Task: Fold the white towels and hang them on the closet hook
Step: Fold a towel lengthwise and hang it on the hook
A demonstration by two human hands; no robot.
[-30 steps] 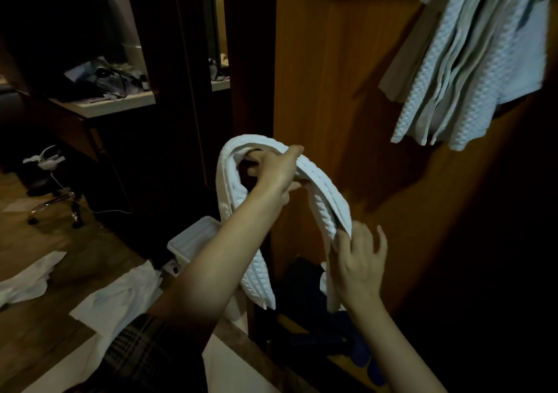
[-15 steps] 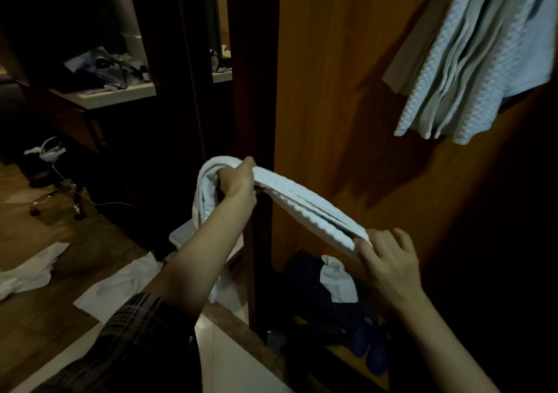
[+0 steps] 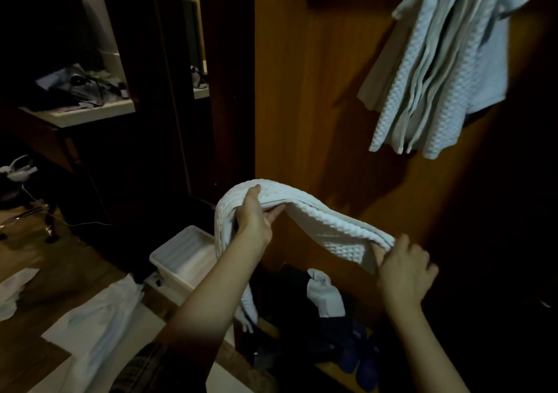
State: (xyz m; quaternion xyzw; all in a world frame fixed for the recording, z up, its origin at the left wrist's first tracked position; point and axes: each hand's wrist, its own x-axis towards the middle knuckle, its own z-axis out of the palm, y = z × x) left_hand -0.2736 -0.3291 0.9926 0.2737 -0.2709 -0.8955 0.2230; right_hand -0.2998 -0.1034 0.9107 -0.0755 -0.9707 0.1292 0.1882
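Against the orange-brown wooden closet wall point(image 3: 326, 96) a folded white waffle-weave towel point(image 3: 320, 220) stretches between both hands — long axis sloping from upper left down to lower right. Left hand point(image 3: 255, 217) grips its higher end; right hand point(image 3: 403, 267) pinches the lower end. More white waffle towels point(image 3: 437, 84) hang above right.

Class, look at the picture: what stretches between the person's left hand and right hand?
In the head view, the folded white towel spans from left hand to right hand, both gripping it.
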